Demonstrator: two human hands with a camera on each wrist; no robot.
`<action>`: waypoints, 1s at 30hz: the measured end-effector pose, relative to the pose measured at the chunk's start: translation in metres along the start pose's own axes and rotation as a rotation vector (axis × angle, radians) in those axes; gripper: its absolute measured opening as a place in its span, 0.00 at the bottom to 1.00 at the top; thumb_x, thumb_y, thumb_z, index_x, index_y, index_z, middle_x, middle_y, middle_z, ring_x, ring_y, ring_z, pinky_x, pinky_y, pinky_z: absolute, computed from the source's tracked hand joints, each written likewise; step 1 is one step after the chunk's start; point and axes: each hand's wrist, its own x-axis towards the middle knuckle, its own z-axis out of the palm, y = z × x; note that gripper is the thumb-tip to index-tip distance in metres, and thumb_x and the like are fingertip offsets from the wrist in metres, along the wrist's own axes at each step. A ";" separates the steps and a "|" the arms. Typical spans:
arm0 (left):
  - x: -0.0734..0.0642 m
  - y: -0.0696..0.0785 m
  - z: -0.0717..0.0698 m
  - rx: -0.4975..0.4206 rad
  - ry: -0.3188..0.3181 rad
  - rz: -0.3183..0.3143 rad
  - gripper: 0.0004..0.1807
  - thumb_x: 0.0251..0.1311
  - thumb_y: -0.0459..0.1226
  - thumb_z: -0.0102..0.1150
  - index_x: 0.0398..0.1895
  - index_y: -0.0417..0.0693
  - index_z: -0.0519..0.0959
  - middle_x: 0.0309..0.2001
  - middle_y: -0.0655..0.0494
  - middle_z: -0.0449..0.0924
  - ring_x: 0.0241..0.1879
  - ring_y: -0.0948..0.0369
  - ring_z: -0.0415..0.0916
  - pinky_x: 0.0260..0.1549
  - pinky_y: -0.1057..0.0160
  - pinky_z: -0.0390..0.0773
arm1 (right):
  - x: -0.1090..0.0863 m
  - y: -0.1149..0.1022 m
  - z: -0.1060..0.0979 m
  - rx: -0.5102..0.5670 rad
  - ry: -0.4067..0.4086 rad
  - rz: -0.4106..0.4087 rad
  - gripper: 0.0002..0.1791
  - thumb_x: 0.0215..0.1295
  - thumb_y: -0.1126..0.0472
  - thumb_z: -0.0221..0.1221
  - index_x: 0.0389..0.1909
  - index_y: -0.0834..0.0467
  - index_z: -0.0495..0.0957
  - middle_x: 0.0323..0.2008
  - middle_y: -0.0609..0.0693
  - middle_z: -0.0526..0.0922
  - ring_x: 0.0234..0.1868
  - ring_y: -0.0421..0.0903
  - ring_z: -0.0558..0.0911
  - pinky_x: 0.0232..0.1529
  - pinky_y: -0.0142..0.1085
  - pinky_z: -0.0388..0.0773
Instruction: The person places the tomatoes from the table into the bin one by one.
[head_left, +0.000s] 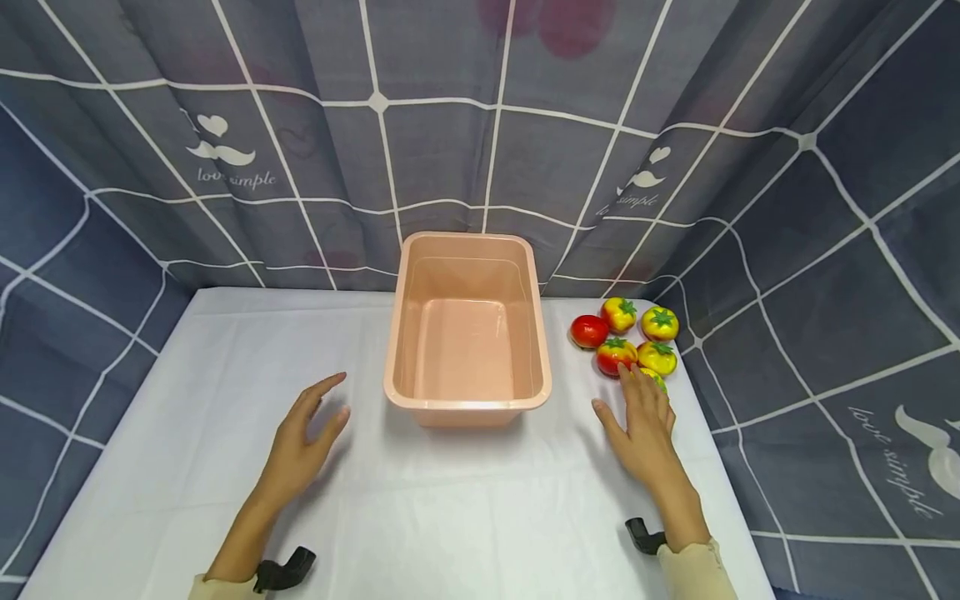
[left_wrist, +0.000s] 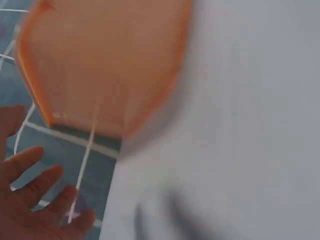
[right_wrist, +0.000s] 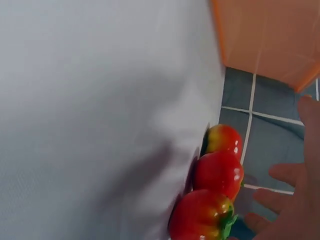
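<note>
Left hand [head_left: 302,442] and right hand [head_left: 642,429], spread, flank the pink rectangular plastic tub [head_left: 462,346]; round red-yellow fruits [head_left: 615,353] cluster right of it, likely for reach.

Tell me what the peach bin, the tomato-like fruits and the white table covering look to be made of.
Peach bin: probably moulded plastic, smooth and semi-glossy; its rounded corners and shiny lip suggest it. Tomato-like fruits: perhaps painted plastic or foam, glossy with bright highlights, though real skins could shine so. White table covering: seemingly matt cloth, given its faint creases.
</note>
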 end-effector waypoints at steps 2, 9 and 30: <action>0.004 0.007 0.006 -0.139 0.020 0.048 0.28 0.80 0.31 0.56 0.80 0.48 0.69 0.77 0.43 0.72 0.78 0.60 0.69 0.75 0.72 0.70 | 0.001 0.004 -0.001 0.030 0.033 0.007 0.47 0.79 0.37 0.58 0.87 0.54 0.52 0.84 0.67 0.53 0.82 0.71 0.48 0.75 0.72 0.47; 0.018 0.035 0.025 -0.497 0.004 0.105 0.25 0.80 0.24 0.50 0.77 0.33 0.67 0.73 0.40 0.74 0.73 0.56 0.77 0.67 0.64 0.82 | 0.007 0.020 -0.002 0.050 0.128 0.052 0.48 0.77 0.43 0.62 0.86 0.58 0.52 0.83 0.69 0.52 0.82 0.72 0.47 0.77 0.74 0.44; 0.030 0.060 0.051 -0.468 -0.003 0.025 0.27 0.77 0.29 0.59 0.76 0.45 0.72 0.78 0.51 0.70 0.73 0.53 0.69 0.63 0.73 0.81 | 0.026 0.039 0.018 0.190 0.262 0.314 0.45 0.72 0.55 0.68 0.79 0.70 0.55 0.71 0.74 0.64 0.76 0.73 0.66 0.82 0.65 0.59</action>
